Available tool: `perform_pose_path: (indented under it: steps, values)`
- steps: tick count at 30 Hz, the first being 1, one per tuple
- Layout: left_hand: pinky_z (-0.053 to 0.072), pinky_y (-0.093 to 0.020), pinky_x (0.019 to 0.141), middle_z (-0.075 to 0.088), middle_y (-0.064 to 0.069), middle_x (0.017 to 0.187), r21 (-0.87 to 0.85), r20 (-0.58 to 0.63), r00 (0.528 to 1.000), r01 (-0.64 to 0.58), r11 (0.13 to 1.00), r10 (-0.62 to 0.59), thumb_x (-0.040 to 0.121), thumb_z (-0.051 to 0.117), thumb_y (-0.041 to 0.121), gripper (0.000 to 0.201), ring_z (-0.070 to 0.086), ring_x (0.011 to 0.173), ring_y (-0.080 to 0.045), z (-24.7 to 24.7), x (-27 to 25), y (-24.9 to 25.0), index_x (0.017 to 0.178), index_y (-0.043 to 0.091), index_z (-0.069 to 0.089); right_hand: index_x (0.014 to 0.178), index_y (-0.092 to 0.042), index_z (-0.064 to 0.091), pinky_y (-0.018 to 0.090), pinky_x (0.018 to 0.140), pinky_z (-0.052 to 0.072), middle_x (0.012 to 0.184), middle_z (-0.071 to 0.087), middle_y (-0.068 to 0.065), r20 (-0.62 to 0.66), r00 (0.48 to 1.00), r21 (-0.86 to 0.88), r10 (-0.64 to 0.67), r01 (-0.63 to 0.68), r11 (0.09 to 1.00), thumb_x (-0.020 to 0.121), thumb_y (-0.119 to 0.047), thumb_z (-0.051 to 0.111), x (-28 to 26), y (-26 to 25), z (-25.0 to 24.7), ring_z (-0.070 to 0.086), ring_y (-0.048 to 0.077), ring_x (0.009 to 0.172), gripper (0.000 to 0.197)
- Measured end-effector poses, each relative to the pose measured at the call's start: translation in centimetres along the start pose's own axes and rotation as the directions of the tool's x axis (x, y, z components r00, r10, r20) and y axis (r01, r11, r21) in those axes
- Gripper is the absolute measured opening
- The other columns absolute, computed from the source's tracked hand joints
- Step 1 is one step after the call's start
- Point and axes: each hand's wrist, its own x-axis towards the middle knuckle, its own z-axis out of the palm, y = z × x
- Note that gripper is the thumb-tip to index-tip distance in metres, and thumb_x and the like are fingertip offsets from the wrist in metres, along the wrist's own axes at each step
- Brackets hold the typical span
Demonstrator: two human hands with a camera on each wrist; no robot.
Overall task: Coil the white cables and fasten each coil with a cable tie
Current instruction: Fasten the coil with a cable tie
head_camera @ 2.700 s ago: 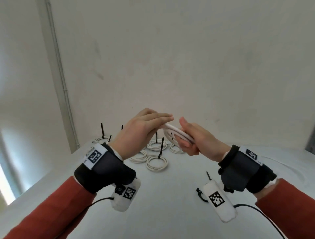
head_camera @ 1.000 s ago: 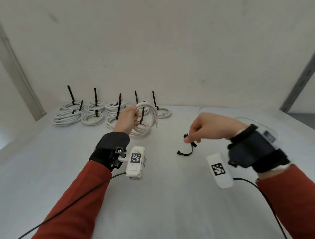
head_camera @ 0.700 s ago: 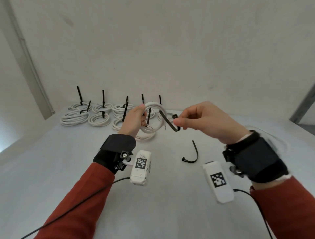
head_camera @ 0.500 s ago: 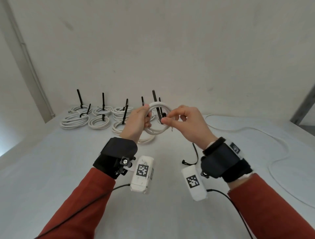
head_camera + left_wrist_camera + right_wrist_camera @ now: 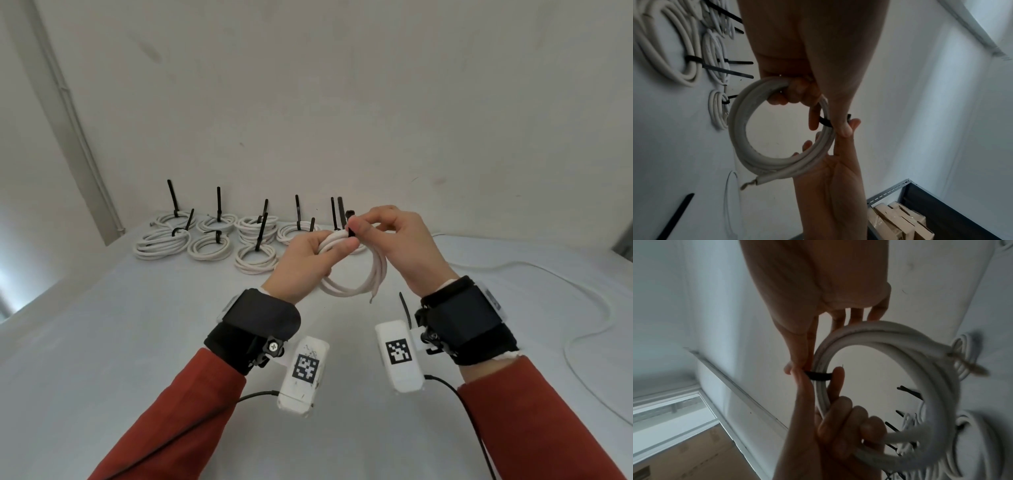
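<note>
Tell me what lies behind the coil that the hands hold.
Tied coils lie on the table by the wall, tie ends standing up. The left hand, right hand and held coil cover the rightmost ones.

A white counter (image 5: 102,359) fills the lower part of the head view and meets a pale, lightly scuffed wall (image 5: 342,102). On the left of that wall a thin white pipe (image 5: 79,137) runs down to the counter's far edge. The left wrist view shows a grey metal shelf (image 5: 890,191) with a slotted upright; tan cardboard boxes (image 5: 900,222) stand packed side by side on it. In the right wrist view a bright window frame (image 5: 670,404) sits low at the left, with a brown surface (image 5: 684,457) below it, too blurred to tell further.
</note>
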Motion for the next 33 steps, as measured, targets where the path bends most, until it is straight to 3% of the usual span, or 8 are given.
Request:
perform_pose_path:
  steps: [4, 6, 9, 11, 15, 18, 25, 33]
  values:
    - [0.039, -0.023, 0.060, 0.055, 0.002, 0.069, -0.037, 0.039, 0.999, 0.035, 0.999, -0.034, 0.090, 0.060, 0.032, 0.032, 0.039, 0.055, -0.007, 0.2, -0.2, 0.5, 0.098, 0.003, 0.071, 0.076, -0.009, 0.066, 0.025, 0.067, 0.049, 0.067, 0.065, 0.001, 0.017, 0.987, 0.088, 0.157, -0.158, 0.984, 0.091, -0.035, 0.061, 0.6, -0.3, -0.3, 0.060, 0.015, 0.064, 0.031]
    - [0.039, -0.024, 0.061, 0.053, 0.018, 0.052, -0.059, 0.058, 0.997, 0.059, 0.997, -0.056, 0.095, 0.053, 0.027, 0.028, 0.038, 0.048, -0.003, 0.2, -0.3, 0.8, 0.102, 0.004, 0.069, 0.084, -0.004, 0.064, 0.029, 0.065, 0.054, 0.071, 0.067, 0.005, -0.026, 0.966, 0.142, 0.256, -0.250, 0.958, 0.090, -0.035, 0.063, 1.0, 0.2, -0.4, 0.063, 0.021, 0.065, 0.031]
    - [0.039, -0.023, 0.059, 0.036, 0.015, 0.048, -0.154, 0.084, 0.993, 0.090, 0.984, -0.078, 0.091, 0.058, 0.036, 0.036, 0.031, 0.047, -0.005, 0.4, -0.4, 0.7, 0.100, 0.003, 0.070, 0.100, 0.003, 0.064, 0.032, 0.072, 0.059, 0.086, 0.074, 0.012, 0.033, 0.949, 0.244, 0.313, -0.311, 0.918, 0.089, -0.031, 0.065, 1.2, 0.6, -0.2, 0.070, 0.023, 0.074, 0.036]
    - [0.037, -0.022, 0.057, 0.026, 0.008, 0.052, -0.234, 0.121, 0.989, 0.108, 0.966, -0.081, 0.080, 0.063, 0.046, 0.036, 0.026, 0.049, -0.009, 0.5, -0.4, 0.5, 0.089, 0.013, 0.074, 0.105, 0.002, 0.064, 0.034, 0.076, 0.057, 0.093, 0.074, 0.012, 0.027, 0.964, 0.288, 0.266, -0.262, 0.921, 0.088, -0.023, 0.067, 1.1, 0.6, -0.1, 0.069, 0.022, 0.077, 0.030]
    - [0.030, -0.025, 0.057, 0.012, 0.001, 0.057, -0.369, 0.183, 0.977, 0.171, 0.914, -0.110, 0.078, 0.065, 0.049, 0.031, 0.013, 0.053, -0.014, 0.9, -0.6, 0.7, 0.063, 0.022, 0.072, 0.104, 0.000, 0.065, 0.027, 0.066, 0.057, 0.087, 0.074, 0.012, -0.058, 0.986, 0.347, 0.154, -0.125, 0.930, 0.082, -0.007, 0.072, 0.6, 0.1, -0.1, 0.071, 0.018, 0.071, 0.025]
    - [0.029, -0.024, 0.055, 0.009, 0.001, 0.058, -0.445, 0.175, 0.972, 0.219, 0.868, -0.155, 0.084, 0.062, 0.044, 0.032, 0.010, 0.053, -0.014, 0.9, -0.5, 0.6, 0.080, 0.015, 0.075, 0.094, 0.000, 0.071, 0.024, 0.064, 0.057, 0.078, 0.073, 0.011, -0.117, 0.992, 0.278, 0.045, -0.011, 0.961, 0.079, -0.002, 0.074, 0.4, -0.2, -0.3, 0.071, 0.017, 0.067, 0.015]
    - [0.030, -0.022, 0.051, 0.009, 0.003, 0.056, -0.526, 0.157, 0.976, 0.214, 0.823, -0.154, 0.084, 0.053, 0.042, 0.047, 0.009, 0.051, -0.012, 0.6, -0.3, 1.0, 0.093, -0.003, 0.063, 0.084, -0.011, 0.075, 0.024, 0.067, 0.055, 0.077, 0.075, 0.006, -0.114, 0.989, 0.107, -0.099, 0.111, 0.988, 0.077, -0.003, 0.076, 0.4, -0.2, -0.6, 0.073, 0.019, 0.069, 0.010]
    - [0.031, -0.022, 0.051, 0.009, 0.004, 0.054, -0.529, 0.133, 0.982, 0.186, 0.828, -0.136, 0.084, 0.053, 0.045, 0.044, 0.010, 0.050, -0.011, 0.5, -0.4, 1.2, 0.084, 0.004, 0.070, 0.085, -0.011, 0.075, 0.026, 0.073, 0.057, 0.082, 0.075, 0.003, -0.126, 0.972, 0.090, -0.196, 0.208, 0.974, 0.076, -0.001, 0.076, 0.2, -0.2, -0.4, 0.073, 0.016, 0.073, 0.014]
